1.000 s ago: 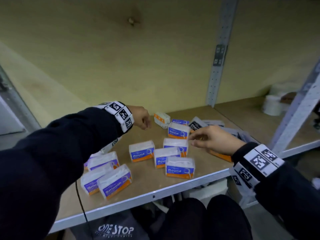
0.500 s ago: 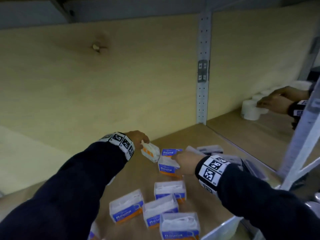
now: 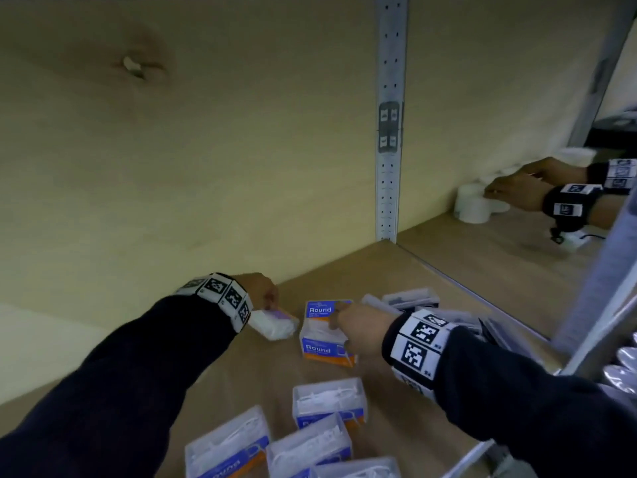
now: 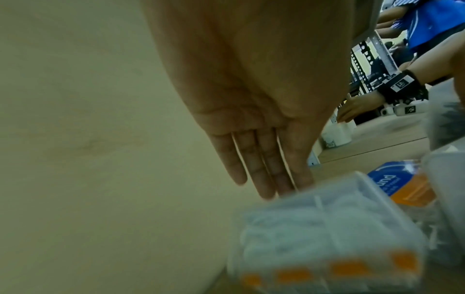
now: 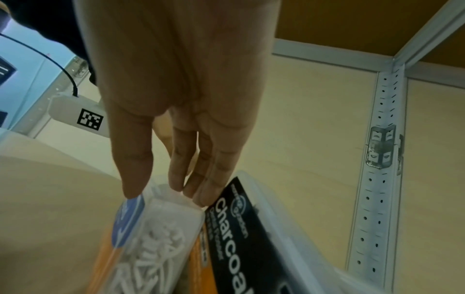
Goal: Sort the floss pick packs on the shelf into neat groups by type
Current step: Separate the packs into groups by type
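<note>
The left hand (image 3: 263, 293) is at the back of the shelf (image 3: 348, 270), close to the wooden back wall (image 3: 206, 167). Its fingers (image 4: 261, 169) are straight and side by side, and their tips touch the top of a tilted floss pick pack (image 3: 275, 324) with orange marks. The hand is not curled round it.

The right hand (image 3: 360, 331) is just beside it. Its thumb and fingers (image 5: 201, 171) are a little apart and reach down onto the Round pack (image 3: 324, 334), a blue and orange box of white picks. The thumb is on one side and the fingers on the other. I cannot tell if it grips tight.

Right next to that box, touching it, lies a black Charcoal pack (image 5: 236, 228). More clear packs (image 3: 410, 300) lie behind the right wrist.

Nearer the front edge sit more Round packs (image 3: 329, 405) close together.

A grey metal post (image 3: 389, 132) stands up at the back. Past it, on the next shelf, another person's hands (image 3: 517, 193) touch some white rolls (image 3: 470, 203).
</note>
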Motion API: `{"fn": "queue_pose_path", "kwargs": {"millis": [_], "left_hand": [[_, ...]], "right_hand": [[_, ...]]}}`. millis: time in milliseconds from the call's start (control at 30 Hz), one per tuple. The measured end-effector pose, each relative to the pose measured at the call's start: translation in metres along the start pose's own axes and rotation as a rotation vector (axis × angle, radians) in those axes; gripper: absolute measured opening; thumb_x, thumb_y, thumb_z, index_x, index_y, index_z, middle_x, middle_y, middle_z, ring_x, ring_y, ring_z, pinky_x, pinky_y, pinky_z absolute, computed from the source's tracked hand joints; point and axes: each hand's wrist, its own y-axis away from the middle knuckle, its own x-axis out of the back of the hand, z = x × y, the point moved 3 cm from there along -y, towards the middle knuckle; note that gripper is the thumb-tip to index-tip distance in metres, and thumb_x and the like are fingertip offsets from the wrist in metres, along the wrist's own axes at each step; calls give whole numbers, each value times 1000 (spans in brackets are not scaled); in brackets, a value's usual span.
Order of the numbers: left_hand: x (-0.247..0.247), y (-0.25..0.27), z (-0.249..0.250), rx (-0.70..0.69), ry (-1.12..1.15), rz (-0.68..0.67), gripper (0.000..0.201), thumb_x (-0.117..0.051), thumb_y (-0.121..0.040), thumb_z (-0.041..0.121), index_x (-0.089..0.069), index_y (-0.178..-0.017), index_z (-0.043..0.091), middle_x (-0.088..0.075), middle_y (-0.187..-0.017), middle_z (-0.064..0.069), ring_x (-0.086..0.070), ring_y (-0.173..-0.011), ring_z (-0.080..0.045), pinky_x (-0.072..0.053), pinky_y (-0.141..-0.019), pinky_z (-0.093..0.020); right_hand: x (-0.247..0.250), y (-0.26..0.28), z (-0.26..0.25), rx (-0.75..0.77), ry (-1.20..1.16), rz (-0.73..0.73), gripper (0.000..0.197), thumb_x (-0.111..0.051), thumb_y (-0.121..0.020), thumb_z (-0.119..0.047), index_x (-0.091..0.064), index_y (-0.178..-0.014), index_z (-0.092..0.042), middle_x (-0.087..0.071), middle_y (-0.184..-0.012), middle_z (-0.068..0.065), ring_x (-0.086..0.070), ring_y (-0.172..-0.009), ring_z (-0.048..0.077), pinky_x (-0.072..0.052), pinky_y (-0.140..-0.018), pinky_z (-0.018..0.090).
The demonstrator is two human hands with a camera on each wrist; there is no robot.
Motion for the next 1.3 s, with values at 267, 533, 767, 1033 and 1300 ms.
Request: {"fn": "queue_pose_path", "kwargs": {"millis": [267,533,767,1033,1300], "left_hand": [[-13,-6,-25,-34,-19,-108,44,-53,-91,3,-49,-134,8,-47,-143,-11,-46,-131,-26,-35,-108,-30],[-30,-4,-23,-47,-13,-191,76,-65,-73,31,-38,-141,8,-38,-148,-11,-38,-136,-24,-29,-114,-33],[-32,10,-33,-94,-169,-64,48,-68,-82,27,-56,-125,12,-52,-130,-10,-50,-123,-27,-38,-102,-34],[-30,52,-38,-112,25,-153,91,-53,-48,35,-47,-132,-1,-50,-138,-16,-49,-126,-26,-41,-94,-25],[-29,115,-83,104,70,-34,61,-73,-71,26,-54,-125,5,-59,-127,-14,-57,-115,-27,-35,-77,-20]], "right_hand": [[5,-2,1,-7,-16,21,42,-53,-92,-9,-46,-132,-1,-40,-142,16,-48,-125,31,-42,-103,38],[3,-3,1,-13,-20,24,46,-55,-90,-7,-42,-133,-2,-36,-145,16,-47,-126,32,-42,-100,38],[5,-6,-1,-14,1,-12,53,-58,-89,-11,-36,-136,-1,-30,-149,19,-46,-127,32,-42,-98,35],[1,-14,-2,-63,15,2,61,-61,-88,-15,-31,-139,-1,-38,-144,18,-45,-129,31,-41,-101,34],[6,-16,-28,-26,-1,32,52,-63,-84,-14,-47,-132,-3,-55,-131,15,-55,-118,29,-48,-95,34]]}}
